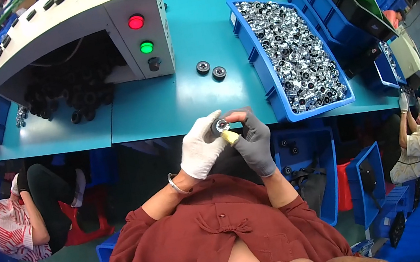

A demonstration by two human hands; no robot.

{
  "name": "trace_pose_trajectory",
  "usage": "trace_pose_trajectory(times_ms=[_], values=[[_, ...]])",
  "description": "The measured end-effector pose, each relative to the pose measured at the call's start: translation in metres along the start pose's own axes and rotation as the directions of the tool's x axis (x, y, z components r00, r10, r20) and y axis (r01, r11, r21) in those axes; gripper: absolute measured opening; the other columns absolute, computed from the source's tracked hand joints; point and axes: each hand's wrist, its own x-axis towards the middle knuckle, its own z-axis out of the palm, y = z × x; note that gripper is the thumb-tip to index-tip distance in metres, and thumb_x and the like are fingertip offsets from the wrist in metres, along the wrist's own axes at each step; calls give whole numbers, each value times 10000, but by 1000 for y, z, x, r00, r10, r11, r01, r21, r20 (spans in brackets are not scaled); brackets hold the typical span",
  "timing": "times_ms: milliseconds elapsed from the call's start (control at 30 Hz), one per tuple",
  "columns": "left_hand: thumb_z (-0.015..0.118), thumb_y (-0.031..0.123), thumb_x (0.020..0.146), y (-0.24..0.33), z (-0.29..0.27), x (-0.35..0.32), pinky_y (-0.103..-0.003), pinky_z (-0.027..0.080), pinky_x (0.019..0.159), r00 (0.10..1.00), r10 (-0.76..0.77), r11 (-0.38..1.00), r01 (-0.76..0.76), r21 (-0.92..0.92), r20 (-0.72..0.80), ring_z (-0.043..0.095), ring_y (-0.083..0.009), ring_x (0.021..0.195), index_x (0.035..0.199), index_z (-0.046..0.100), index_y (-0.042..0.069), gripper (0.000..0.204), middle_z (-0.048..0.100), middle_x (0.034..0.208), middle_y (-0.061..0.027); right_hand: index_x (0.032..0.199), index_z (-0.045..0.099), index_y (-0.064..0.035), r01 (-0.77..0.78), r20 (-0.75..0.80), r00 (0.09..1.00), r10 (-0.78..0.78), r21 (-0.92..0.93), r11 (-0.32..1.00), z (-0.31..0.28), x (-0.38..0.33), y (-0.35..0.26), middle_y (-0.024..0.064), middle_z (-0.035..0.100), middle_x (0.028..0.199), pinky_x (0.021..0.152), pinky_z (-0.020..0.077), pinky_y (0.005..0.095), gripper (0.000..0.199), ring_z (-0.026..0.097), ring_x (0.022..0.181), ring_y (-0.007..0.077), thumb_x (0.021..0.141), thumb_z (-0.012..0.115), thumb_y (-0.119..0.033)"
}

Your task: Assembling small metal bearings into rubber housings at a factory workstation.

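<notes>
In front of my chest, just off the table's near edge, a small black wheel [220,125] with a shiny metal hub sits between my two hands. My left hand [199,148], in a white glove, is closed around its left side. My right hand [255,142] wears a grey glove with a bare forefinger and a yellow cover on the thumb. Its thumb and forefinger close on the wheel's right side. The fingers hide part of the rim. Two similar black wheels [210,71] rest on the teal table [160,103] beyond my hands.
A blue bin [292,55] full of shiny metal parts stands right. At left, a white machine [140,36] with red and green lights has black wheels piled beneath it. Below the table's right edge is another blue bin [328,166]. Co-workers sit on both sides.
</notes>
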Motion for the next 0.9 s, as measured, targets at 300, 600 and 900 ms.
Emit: trace_pose_trajectory(times_ms=[300,600,900], values=[[610,2,925,3,-11,-5,-264,469,986,994,-83,996,85,-23,63,555,-136,1175,1484,443,-36,585,558,1377,-101,1076,649,-3,126,51,992,-116,-313,941,0,5,-2,96,639,1110,931,478,310,269,595,1048,221,816,711,-26],[617,-21,942,7,-3,-3,-271,517,937,999,-30,999,30,16,-33,621,-140,1079,1420,516,-51,490,639,1276,-110,1092,650,-1,232,66,972,-224,-334,914,2,12,-16,124,667,1101,897,493,334,319,614,1032,265,792,736,-65],[641,-15,918,2,-4,6,-264,523,889,997,-19,1000,21,21,-81,637,-123,1018,1360,573,-57,450,676,1194,-100,1018,699,-21,354,232,933,-273,-721,595,2,19,-48,125,632,966,742,468,394,295,561,858,316,723,702,-33]])
